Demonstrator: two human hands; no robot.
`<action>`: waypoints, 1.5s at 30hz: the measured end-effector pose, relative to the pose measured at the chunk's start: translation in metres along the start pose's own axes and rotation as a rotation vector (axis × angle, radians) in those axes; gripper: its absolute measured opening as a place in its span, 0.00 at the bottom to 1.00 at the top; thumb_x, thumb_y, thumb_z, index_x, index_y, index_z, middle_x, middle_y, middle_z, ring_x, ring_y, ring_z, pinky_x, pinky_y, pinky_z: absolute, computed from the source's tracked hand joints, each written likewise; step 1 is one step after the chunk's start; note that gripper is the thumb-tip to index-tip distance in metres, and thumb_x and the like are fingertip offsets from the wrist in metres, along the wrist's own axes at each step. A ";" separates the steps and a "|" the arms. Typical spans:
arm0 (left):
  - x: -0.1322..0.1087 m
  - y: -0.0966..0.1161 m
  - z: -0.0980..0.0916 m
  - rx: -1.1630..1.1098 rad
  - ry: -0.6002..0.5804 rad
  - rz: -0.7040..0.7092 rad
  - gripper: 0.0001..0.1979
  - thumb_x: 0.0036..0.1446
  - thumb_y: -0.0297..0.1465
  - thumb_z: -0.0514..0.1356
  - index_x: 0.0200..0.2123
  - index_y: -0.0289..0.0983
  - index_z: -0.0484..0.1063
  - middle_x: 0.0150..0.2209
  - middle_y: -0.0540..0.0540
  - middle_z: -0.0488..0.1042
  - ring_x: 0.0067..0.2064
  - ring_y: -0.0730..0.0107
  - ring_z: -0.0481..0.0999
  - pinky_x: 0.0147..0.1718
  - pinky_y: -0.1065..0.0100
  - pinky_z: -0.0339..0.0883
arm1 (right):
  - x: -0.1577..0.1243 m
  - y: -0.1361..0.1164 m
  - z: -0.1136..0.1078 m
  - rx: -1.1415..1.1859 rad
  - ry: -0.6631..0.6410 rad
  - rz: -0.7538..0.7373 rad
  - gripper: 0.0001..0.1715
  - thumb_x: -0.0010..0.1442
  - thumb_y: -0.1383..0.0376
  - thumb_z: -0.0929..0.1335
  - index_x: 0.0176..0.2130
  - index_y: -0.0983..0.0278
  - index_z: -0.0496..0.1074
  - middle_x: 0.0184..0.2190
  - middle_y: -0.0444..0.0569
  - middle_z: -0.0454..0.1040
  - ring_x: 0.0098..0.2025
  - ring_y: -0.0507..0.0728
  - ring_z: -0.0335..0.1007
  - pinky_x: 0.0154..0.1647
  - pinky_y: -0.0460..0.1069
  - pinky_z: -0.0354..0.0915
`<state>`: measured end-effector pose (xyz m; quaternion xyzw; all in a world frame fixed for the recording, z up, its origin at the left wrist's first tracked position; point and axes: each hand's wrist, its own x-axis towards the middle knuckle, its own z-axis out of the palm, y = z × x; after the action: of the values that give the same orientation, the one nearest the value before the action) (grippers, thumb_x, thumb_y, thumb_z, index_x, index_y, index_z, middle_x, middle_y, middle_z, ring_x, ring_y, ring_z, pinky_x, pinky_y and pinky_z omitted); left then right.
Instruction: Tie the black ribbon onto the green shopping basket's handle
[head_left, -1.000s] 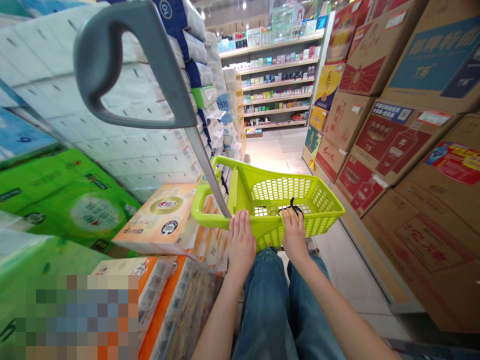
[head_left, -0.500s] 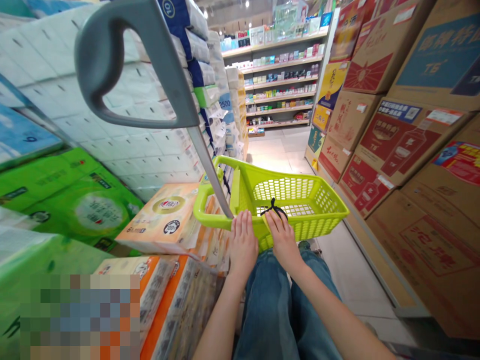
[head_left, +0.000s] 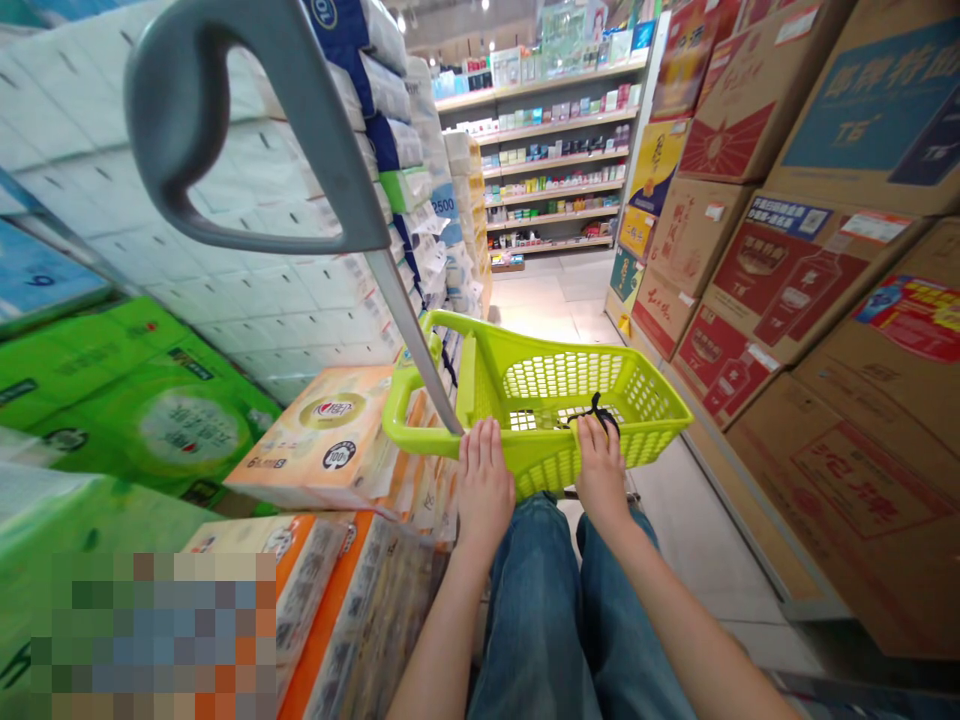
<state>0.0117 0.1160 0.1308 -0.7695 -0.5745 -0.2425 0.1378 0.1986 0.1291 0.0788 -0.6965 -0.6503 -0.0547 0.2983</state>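
A lime-green shopping basket with latticed sides stands in front of my knees. Its long metal pole rises to a grey handle at the upper left. My left hand rests on the near rim beside the foot of the pole, fingers hooked over the edge and thumb hidden. Further right on the same rim, my right hand presses down with its fingers together. Under those fingers a black cord loops out over the basket, along with a sliver of something yellow, mostly covered. The basket's visible inside shows only its lattice.
Stacked tissue packs crowd the left, close to the basket. Printed cardboard cartons are piled along the right side. Ahead, shelves hold many small boxes. A tiled floor runs between them.
My right hand has slid to the right along the basket rim, carrying the black cord and yellow bit with it. My left hand stays at its place by the pole.
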 end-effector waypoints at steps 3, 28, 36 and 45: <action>0.001 0.000 0.001 0.001 0.005 0.003 0.36 0.53 0.21 0.55 0.67 0.26 0.54 0.66 0.33 0.63 0.69 0.52 0.58 0.68 0.48 0.51 | 0.001 -0.044 0.000 0.099 -0.042 -0.001 0.46 0.51 0.80 0.59 0.68 0.66 0.58 0.65 0.56 0.63 0.67 0.68 0.50 0.57 0.62 0.64; 0.000 -0.002 0.001 0.016 0.001 0.017 0.36 0.53 0.20 0.54 0.67 0.25 0.54 0.66 0.34 0.62 0.69 0.52 0.57 0.69 0.50 0.50 | -0.003 0.030 -0.004 -0.041 -0.037 -0.136 0.47 0.54 0.81 0.57 0.69 0.61 0.54 0.68 0.49 0.60 0.70 0.63 0.47 0.62 0.60 0.59; 0.002 -0.002 -0.001 0.001 -0.004 0.012 0.37 0.53 0.20 0.55 0.67 0.27 0.54 0.66 0.34 0.62 0.70 0.52 0.57 0.68 0.50 0.52 | 0.000 -0.026 -0.005 0.148 -0.111 0.044 0.47 0.50 0.82 0.56 0.67 0.66 0.59 0.69 0.51 0.60 0.71 0.63 0.46 0.63 0.62 0.58; 0.000 -0.002 0.004 0.043 0.028 0.017 0.30 0.58 0.21 0.51 0.65 0.27 0.58 0.65 0.34 0.65 0.68 0.54 0.60 0.68 0.50 0.54 | -0.003 -0.093 -0.016 0.197 -0.166 -0.218 0.43 0.56 0.79 0.57 0.69 0.65 0.56 0.70 0.51 0.57 0.72 0.61 0.45 0.64 0.59 0.56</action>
<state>0.0108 0.1188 0.1276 -0.7678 -0.5709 -0.2396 0.1646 0.1156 0.1164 0.1231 -0.5912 -0.7467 0.0352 0.3026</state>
